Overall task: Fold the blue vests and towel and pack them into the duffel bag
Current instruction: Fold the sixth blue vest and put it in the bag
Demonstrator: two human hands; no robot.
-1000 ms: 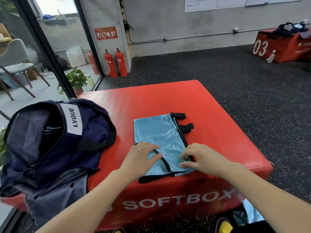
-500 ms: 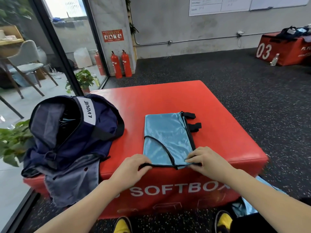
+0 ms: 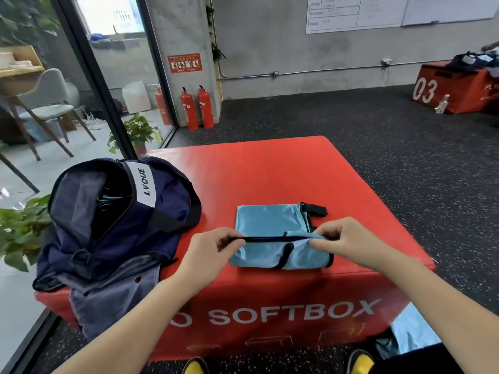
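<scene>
A light blue vest [image 3: 272, 220] with black trim lies on the red soft box [image 3: 270, 171], its near part lifted and folded over toward the far side. My left hand [image 3: 208, 252] pinches the left end of the black-trimmed edge. My right hand [image 3: 348, 242] pinches the right end of the same edge. The navy duffel bag [image 3: 113, 220] sits open on the box's left side, with something light blue showing inside its mouth. Another light blue cloth [image 3: 410, 333] hangs low at the right, beside the box front.
A glass wall and potted plants [image 3: 19, 233] stand left of the box. Two red fire extinguishers [image 3: 197, 107] stand by the far wall. A second red box marked 03 [image 3: 453, 89] sits far right on the dark speckled floor. My yellow shoes [image 3: 360, 361] show below.
Both hands took the vest's near edge at the front of the box, lifted it and carried it away from me, folding the vest's near part over the rest.
</scene>
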